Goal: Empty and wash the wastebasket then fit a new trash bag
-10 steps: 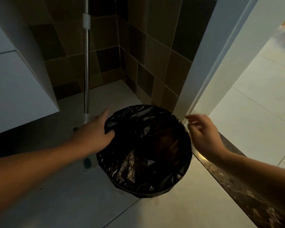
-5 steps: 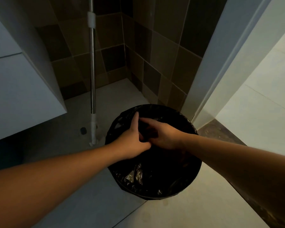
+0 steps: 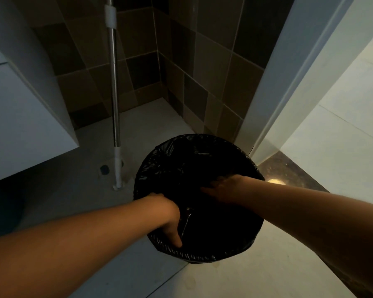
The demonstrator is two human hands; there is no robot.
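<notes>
Because both hands are down inside the wastebasket (image 3: 199, 258), the grip is only half readable: the left hand (image 3: 170, 222) curls over the near-left rim and seems to pinch the black trash bag (image 3: 181, 166) there, while the right hand (image 3: 226, 188) reaches across the mouth with fingers sunk into dark folds, so I cannot tell whether it has hold of the plastic or only presses it.

The likeliest trouble, to my eye, is the thin liner tearing if it is dragged up against the rim from one side alone, spilling whatever lies in it. The light basket could also lift or tip with the bag, since nothing pins it down. The contents are too dark to make out.

The wastebasket stands on a pale tiled floor (image 3: 151, 119), at the corner of brown-tiled walls (image 3: 211, 67). Left of it and a little behind leans a mop handle (image 3: 114, 89), foot on the floor, beside a small floor drain (image 3: 105, 169). Further left hangs a white cabinet (image 3: 19, 125). Right of the basket are a white door frame (image 3: 274, 100) and a dark threshold strip (image 3: 289, 173), with a brighter room beyond.
</notes>
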